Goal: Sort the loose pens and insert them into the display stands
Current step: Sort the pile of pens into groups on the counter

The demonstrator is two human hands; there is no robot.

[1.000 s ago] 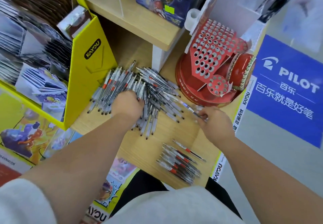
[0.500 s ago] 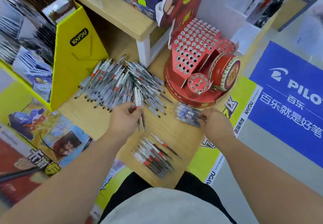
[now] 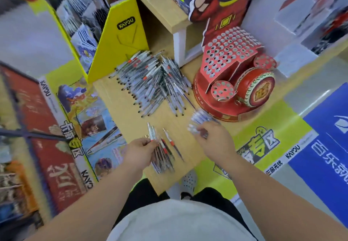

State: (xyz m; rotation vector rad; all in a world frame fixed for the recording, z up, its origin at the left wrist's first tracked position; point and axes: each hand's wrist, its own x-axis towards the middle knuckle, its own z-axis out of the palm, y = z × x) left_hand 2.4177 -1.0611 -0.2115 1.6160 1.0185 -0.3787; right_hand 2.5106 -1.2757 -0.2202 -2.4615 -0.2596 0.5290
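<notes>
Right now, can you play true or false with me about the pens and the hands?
1. The left hand grips a pen. True.
2. The red display stand is full of pens. False: its holes look empty.
3. The right hand holds a bunch of pens. True.
4. The big pile of pens lies on the floor. False: it lies on the wooden shelf, between the yellow box and the red display stand.
</notes>
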